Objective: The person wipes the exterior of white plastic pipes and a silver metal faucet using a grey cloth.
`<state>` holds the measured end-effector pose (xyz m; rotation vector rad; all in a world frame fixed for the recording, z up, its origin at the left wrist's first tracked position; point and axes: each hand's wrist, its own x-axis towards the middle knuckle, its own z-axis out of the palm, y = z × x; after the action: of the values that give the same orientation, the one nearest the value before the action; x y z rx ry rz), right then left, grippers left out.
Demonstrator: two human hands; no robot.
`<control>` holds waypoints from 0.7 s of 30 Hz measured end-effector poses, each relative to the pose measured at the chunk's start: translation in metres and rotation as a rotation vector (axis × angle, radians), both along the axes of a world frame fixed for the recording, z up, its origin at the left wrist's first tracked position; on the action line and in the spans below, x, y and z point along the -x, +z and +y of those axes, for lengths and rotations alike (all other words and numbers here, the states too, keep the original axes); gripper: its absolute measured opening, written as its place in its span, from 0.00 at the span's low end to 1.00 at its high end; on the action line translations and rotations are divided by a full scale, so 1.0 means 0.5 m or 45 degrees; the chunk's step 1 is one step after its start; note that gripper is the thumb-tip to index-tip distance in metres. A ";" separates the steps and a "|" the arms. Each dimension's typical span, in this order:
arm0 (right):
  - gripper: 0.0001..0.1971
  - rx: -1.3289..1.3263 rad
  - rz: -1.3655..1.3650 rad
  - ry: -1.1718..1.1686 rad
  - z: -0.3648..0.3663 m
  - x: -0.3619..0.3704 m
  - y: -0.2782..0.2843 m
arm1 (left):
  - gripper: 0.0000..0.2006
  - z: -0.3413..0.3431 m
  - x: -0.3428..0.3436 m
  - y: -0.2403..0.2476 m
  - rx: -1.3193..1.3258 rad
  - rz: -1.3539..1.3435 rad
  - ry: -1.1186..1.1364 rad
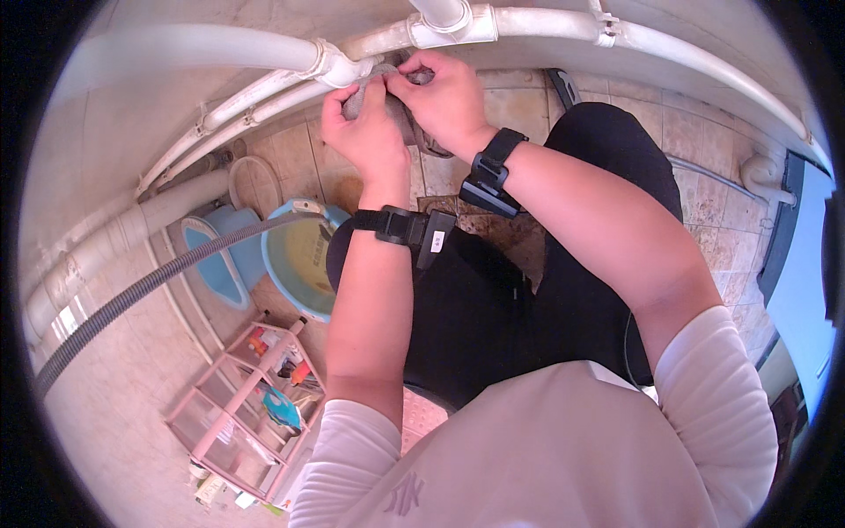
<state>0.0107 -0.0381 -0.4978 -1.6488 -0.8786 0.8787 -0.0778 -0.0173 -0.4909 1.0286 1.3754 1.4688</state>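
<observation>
Both hands meet at the top centre, close below the white pipes. My left hand (368, 132) pinches a grey, soft-looking cloth (354, 106) between thumb and fingers. From the other side, my right hand (447, 99) grips the same grey material with thumb and forefinger, its knuckles bent. The two sets of fingertips are almost touching. Much of the cloth is covered by the hands, so its full shape cannot be made out. Something darker hangs just under it, between the wrists, partly hidden.
White pipes (546, 25) run along the wall above my hands. To the left, a grey corrugated hose (167, 273) crosses over a blue basin (280, 264) holding yellowish water. Beside it stands a light-blue bucket (231, 295). A pink rack (204, 433) holds bottles and small items.
</observation>
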 end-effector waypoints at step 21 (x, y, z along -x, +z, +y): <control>0.16 0.304 -0.026 0.413 0.000 -0.049 -0.078 | 0.09 -0.023 0.029 -0.034 0.408 0.479 -0.266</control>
<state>0.0352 -0.0379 -0.5366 -1.7478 -1.1098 1.2303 -0.0923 -0.0288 -0.5081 1.2334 1.6443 0.8941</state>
